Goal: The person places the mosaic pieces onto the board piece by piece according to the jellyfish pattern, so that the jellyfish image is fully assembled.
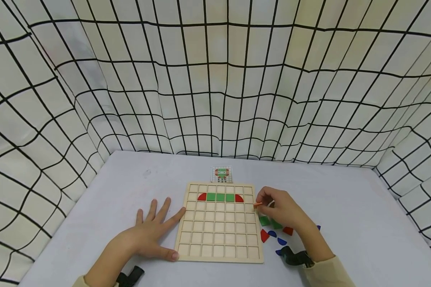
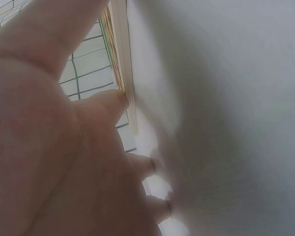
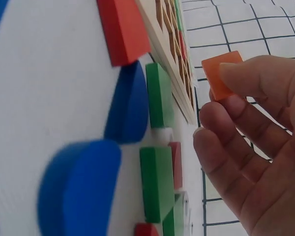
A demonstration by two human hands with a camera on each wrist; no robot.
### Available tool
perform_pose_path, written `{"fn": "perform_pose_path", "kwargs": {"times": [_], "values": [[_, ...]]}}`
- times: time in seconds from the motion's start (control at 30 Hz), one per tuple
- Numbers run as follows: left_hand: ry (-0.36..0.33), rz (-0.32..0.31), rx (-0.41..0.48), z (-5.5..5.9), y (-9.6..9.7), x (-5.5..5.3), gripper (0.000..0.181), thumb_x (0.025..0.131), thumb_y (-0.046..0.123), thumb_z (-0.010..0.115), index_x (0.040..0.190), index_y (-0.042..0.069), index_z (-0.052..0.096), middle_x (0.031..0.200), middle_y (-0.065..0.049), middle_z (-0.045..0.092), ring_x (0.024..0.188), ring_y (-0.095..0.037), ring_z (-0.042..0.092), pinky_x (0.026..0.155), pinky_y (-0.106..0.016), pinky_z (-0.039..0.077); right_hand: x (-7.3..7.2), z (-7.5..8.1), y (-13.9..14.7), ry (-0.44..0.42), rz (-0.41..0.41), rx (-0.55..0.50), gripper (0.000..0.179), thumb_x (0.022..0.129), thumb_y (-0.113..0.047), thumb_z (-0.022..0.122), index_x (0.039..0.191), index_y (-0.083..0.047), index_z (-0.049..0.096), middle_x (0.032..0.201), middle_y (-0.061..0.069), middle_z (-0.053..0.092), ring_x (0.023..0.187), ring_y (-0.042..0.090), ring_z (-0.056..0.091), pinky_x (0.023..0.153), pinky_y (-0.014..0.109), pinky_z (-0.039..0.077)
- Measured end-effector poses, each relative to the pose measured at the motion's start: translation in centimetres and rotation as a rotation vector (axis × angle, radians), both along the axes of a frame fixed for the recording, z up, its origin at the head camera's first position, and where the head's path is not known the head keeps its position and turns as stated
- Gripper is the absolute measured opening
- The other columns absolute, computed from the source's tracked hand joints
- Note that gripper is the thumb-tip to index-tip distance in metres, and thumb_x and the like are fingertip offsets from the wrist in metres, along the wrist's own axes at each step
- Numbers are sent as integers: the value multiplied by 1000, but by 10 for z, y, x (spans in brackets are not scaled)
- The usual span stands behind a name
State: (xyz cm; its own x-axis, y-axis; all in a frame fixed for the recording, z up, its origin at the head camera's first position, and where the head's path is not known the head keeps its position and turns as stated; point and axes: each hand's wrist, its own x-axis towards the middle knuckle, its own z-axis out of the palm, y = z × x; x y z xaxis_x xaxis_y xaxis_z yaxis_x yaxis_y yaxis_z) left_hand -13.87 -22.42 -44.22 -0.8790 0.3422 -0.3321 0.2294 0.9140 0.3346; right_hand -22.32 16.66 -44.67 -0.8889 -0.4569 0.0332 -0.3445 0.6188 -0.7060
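Observation:
A wooden grid board (image 1: 219, 227) lies on the table, with a row of three green squares (image 1: 220, 197) between two red quarter-round pieces (image 1: 239, 198) near its top. My left hand (image 1: 151, 235) is spread flat on the table, thumb and index fingertip against the board's left edge. Between thumb and fingers my right hand (image 1: 280, 205) pinches an orange square block (image 3: 221, 73), held up at the board's right edge. In the right wrist view the thumb lies across the block's face. Loose green blocks (image 3: 156, 184) are below that hand.
Blue half-round pieces (image 1: 281, 241) and red blocks (image 1: 264, 235) lie scattered right of the board. A small pattern card (image 1: 221, 174) with a green, red and orange figure sits beyond the board's top edge. Black netting (image 1: 222, 95) over white sheeting surrounds the table.

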Motion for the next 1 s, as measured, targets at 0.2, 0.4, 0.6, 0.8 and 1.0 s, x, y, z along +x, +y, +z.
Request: {"fn": "perform_pose_path", "kwargs": {"times": [0.2,0.4,0.6,0.8,1.0], "values": [[-3,5,-1,-2,0,0,117,62,82,70,159,34,25,166,-22,-1,146,-57,-11,103,-82,-4,1,-3,-9,-23,-46,-78,14,89,-13,74,98,-20,64,89,-6,65,84,15,62,73,26,54],[1,9,-4,-2,1,0,118,61,81,71,159,33,25,166,-23,0,146,-57,-11,103,-82,-5,3,-7,-21,-100,-70,-157,15,89,-15,74,102,-19,68,95,-4,67,85,17,63,73,27,55],[1,3,11,-1,0,0,118,62,81,71,159,32,25,166,-23,0,146,-58,-12,103,-82,-5,3,-10,-25,-108,-93,-183,16,89,-14,74,103,-21,70,101,-3,68,84,17,64,71,27,56],[-5,-1,11,0,0,0,117,63,80,70,159,32,24,166,-23,-2,146,-57,-12,104,-82,-5,3,-9,-32,-49,-58,-118,15,88,-14,75,100,-19,70,93,-3,66,77,13,64,65,26,55],[0,-2,9,1,1,0,117,63,80,71,159,32,25,166,-23,-1,146,-58,-12,103,-82,-5,0,-7,-42,-5,-50,-9,13,88,-17,77,95,-23,68,85,-9,63,75,11,60,67,26,52]]}}
